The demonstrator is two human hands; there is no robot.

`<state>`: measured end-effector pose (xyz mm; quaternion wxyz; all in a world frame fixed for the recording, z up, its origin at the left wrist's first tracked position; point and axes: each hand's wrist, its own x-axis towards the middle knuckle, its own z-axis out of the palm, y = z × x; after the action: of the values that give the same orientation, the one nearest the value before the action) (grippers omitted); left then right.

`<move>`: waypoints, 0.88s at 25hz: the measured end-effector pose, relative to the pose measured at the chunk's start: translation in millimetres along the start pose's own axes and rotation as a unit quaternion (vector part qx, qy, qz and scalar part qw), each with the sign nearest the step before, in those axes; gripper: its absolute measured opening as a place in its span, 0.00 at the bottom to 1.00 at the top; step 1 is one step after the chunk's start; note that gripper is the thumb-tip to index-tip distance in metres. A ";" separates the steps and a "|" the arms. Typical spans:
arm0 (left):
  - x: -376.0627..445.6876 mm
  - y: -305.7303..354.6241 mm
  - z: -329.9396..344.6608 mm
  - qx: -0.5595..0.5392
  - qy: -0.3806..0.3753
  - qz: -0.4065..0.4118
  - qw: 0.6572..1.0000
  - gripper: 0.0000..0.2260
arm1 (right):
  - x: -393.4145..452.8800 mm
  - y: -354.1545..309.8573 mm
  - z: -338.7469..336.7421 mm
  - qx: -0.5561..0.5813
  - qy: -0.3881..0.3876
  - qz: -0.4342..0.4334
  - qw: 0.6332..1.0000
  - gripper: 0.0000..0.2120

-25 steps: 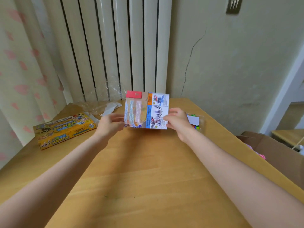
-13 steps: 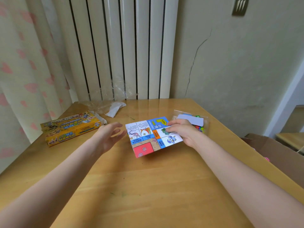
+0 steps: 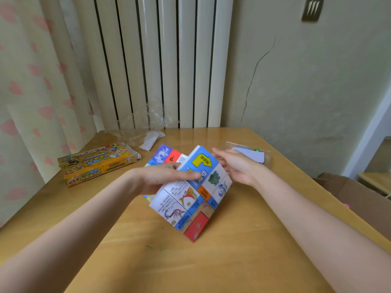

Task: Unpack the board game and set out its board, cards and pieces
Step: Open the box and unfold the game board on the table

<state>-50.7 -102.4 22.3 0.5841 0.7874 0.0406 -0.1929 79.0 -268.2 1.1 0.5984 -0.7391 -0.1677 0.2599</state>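
While the folded game board [image 3: 190,193] is standing partly unfolded near the middle of the wooden table [image 3: 232,261], its raised panel tilting up from the red corner touching the tabletop, the left hand [image 3: 165,178] is gripping that panel, thumb lying across its printed face and the other fingers hidden behind it. The right hand [image 3: 234,166] is hovering just beside the panel's far edge, fingers relaxed and holding nothing. Behind it, a clear bag of cards and coloured pieces [image 3: 251,154] is lying on the table. The yellow game box [image 3: 97,163] is sitting open to the left, with crumpled clear wrapping [image 3: 139,132] beyond it
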 end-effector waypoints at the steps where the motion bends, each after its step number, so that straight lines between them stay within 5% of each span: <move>1: -1.0 -0.9 1.6 0.017 -0.032 -0.007 0.999 0.31 | -1.8 0.7 1.9 -0.032 -0.012 0.024 0.999 0.12; 3: 0.3 -3.2 0.0 0.014 -0.098 0.005 0.995 0.41 | -8.0 -5.4 7.4 -0.105 -0.015 0.035 0.994 0.08; 6: -4.1 -1.7 -3.9 0.005 -0.152 0.075 0.985 0.40 | -9.1 -24.6 10.1 -0.121 0.086 -0.020 0.989 0.09; 9: -3.1 7.0 -13.1 -0.033 -0.023 0.119 0.992 0.33 | -9.2 -50.5 0.1 -0.005 0.180 -0.121 0.976 0.06; 12: 2.4 11.7 -24.1 -0.044 0.143 0.104 0.983 0.29 | -9.1 -64.6 -4.1 -0.046 0.202 -0.150 0.967 0.05; 16: 11.2 14.6 -12.8 0.018 0.180 0.072 0.981 0.30 | -7.3 -66.7 7.2 -0.013 0.150 -0.153 0.977 0.10; 20: 16.6 17.7 -16.6 -0.154 0.211 0.049 0.964 0.16 | 1.6 -93.6 20.9 -0.180 0.237 -0.189 0.936 0.06; 22: 12.8 24.0 -17.6 -0.190 0.221 0.041 0.956 0.13 | 5.0 -110.8 38.4 -0.202 0.207 -0.247 0.925 0.07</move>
<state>-27.4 -95.6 43.7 0.7069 0.6856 0.1724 0.0214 67.6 -209.6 102.2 0.5029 -0.8169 -0.2663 -0.0941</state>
